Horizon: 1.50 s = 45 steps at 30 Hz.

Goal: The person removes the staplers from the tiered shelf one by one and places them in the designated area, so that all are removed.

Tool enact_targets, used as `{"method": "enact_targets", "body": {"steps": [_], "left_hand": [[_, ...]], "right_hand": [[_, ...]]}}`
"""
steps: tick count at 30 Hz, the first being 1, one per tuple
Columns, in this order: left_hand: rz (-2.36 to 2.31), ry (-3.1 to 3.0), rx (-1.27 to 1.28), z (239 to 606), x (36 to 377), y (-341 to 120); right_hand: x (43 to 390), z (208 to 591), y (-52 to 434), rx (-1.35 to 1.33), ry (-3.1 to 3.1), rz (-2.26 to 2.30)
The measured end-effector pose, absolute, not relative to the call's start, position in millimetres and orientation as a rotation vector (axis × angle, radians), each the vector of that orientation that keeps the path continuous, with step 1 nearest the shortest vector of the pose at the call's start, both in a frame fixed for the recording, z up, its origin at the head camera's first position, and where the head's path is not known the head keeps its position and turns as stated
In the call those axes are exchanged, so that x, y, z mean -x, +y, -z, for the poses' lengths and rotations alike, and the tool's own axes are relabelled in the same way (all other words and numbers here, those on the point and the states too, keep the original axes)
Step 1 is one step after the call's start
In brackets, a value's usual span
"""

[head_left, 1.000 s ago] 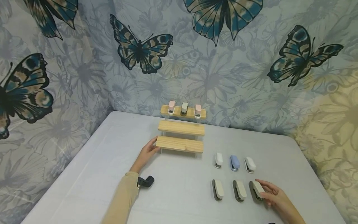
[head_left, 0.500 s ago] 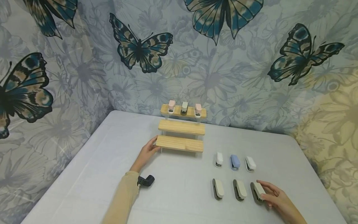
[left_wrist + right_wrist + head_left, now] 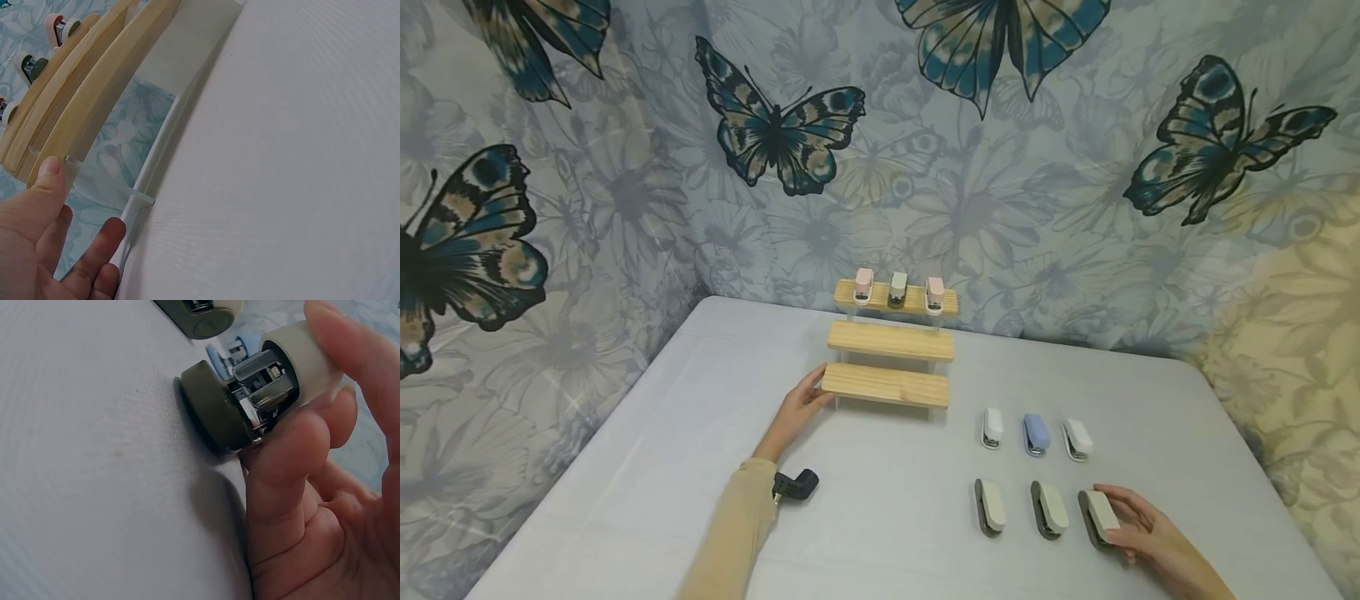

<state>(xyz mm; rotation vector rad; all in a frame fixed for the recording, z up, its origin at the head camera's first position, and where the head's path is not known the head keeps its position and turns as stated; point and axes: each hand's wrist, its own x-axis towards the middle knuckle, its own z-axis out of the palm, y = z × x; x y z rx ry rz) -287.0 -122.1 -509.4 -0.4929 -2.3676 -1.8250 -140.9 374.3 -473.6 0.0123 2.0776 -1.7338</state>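
Note:
A three-step wooden stand (image 3: 889, 358) sits at the back of the table; its top step carries three small staplers (image 3: 898, 290). My left hand (image 3: 801, 407) rests against the left end of the lowest step (image 3: 81, 119), thumb on the wood, fingers straight. On the table to the right lie two rows of staplers: white (image 3: 992, 427), blue (image 3: 1036, 433), white (image 3: 1078, 438), then three cream-and-olive ones. My right hand (image 3: 1131, 525) grips the rightmost of these, the cream-and-olive stapler (image 3: 1100, 515) (image 3: 256, 387), thumb and fingers curled round it; it still touches the table.
A black wrist camera mount (image 3: 795, 484) sits on my left sleeve. The grey tablecloth (image 3: 647, 467) spreads wide at the left and front. A butterfly-print curtain (image 3: 775, 133) closes off the back and sides. Two more cream-and-olive staplers (image 3: 991, 505) (image 3: 1049, 508) lie left of the held one.
My right hand's fingers have closed further round the rightmost stapler. The left hand has stayed at the stand. The view shifted slightly.

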Motion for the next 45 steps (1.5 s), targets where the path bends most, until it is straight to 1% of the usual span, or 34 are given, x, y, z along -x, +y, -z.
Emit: {"method": "enact_targets", "body": {"steps": [9,16,25,34,39,45], "left_hand": [[1.796,-2.384,0.464,507.3,286.2,-119.9],[1.798,-2.393,0.437,508.1,285.7,-119.9],[1.766,-2.396,0.491,510.5,285.7,-120.8],[1.795,-2.389,0.435,507.1,285.1,-119.8],[1.786,-2.395,0.466,506.3,284.6,-120.3],[1.765,-2.402,0.493,509.0,286.0,-120.3]], "right_hand": [[140.7,474.8,378.0,0.103,2.025,1.778],[139.9,475.5,381.5,0.089,1.982,1.77],[139.2,475.2,385.0,0.164,1.81,1.801],[139.2,475.6,384.9,0.13,1.824,1.792],[138.5,474.7,384.1,0.11,1.788,1.819],[140.6,472.6,385.5,0.198,1.756,1.823]]}}
